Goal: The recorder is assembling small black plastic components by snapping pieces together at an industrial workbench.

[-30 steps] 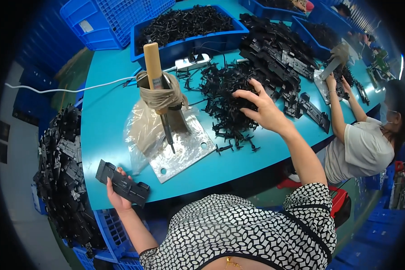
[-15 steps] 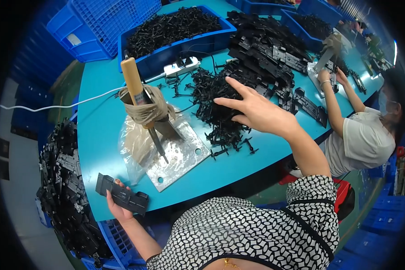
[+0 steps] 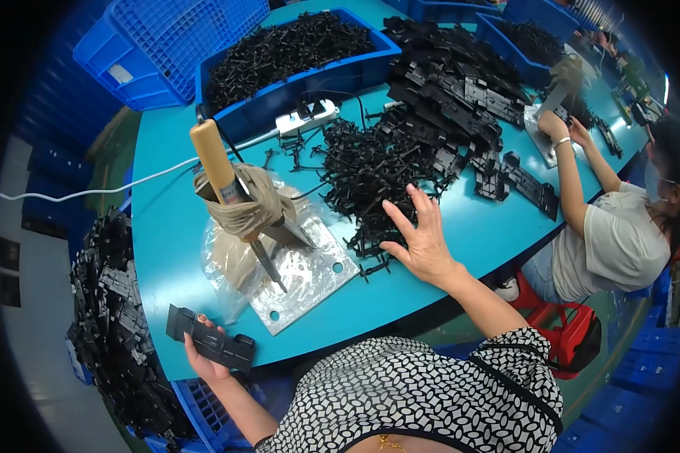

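My left hand (image 3: 205,358) is closed around a long black plastic housing (image 3: 223,344) at the table's near left edge. My right hand (image 3: 425,240) has its fingers spread at the near right side of a heap of small black plastic parts (image 3: 370,166). Nothing shows between those fingers; whether the fingertips touch the heap I cannot tell. Between my hands a soldering iron (image 3: 221,167) with a wooden handle is strapped, tip down, to a metal stand (image 3: 310,283) on a square base plate.
A blue bin (image 3: 295,87) of small black parts stands at the back, beside a white power strip (image 3: 307,118). Black housings (image 3: 453,98) are piled back right. More housings (image 3: 121,325) lie left of the table (image 3: 155,257). A co-worker (image 3: 619,234) works at the right.
My right hand has moved down and nearer to me along the heap's near side, its fingers still spread. My left hand keeps the housing in nearly the same place.
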{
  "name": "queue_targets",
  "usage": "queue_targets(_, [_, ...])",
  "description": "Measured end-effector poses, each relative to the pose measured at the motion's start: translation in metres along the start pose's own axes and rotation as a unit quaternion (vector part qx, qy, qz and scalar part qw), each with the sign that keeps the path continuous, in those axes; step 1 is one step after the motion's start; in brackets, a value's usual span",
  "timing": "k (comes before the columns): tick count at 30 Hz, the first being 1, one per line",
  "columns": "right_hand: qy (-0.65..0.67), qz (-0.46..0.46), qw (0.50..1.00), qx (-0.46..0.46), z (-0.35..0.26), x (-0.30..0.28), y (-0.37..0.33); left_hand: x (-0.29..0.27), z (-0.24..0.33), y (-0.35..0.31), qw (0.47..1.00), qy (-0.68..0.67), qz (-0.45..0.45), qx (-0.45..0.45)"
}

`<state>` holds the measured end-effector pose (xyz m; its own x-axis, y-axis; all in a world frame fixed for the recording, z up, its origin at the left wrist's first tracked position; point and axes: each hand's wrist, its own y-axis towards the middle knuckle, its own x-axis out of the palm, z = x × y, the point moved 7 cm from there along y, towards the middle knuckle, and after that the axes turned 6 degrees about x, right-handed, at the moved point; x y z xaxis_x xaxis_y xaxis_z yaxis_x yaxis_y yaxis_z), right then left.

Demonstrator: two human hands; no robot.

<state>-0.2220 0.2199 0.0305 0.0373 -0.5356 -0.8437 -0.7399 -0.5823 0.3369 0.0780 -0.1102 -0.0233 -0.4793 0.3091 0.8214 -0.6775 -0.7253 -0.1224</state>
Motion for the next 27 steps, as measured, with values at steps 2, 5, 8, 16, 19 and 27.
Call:
queue_targets(2, [-0.002,0.002,1.000,-0.001,0.002,-0.001,0.006,0.001,-0.001,0.000,1.000,-0.005,0.007,0.000])
queue_targets(5, [0.020,0.079,0.996,-0.021,-0.002,-0.027,0.021,0.006,-0.002,-0.002,1.000,0.015,-0.013,0.001])
queue_targets(8, [0.058,0.146,0.984,-0.084,-0.005,-0.052,0.054,0.005,-0.002,-0.002,1.000,0.013,-0.007,0.004])
queue_targets(16, [0.139,0.083,0.981,-0.105,-0.017,-0.024,0.197,0.004,-0.001,-0.002,1.000,0.014,0.009,-0.002])
queue_targets(19, [0.037,-0.053,0.992,-0.110,-0.021,0.038,0.233,0.003,0.000,0.000,1.000,0.008,0.003,-0.003])
queue_targets(27, [-0.037,-0.096,0.991,-0.085,-0.021,0.082,0.261,0.003,-0.002,-0.001,1.000,0.006,0.029,-0.008])
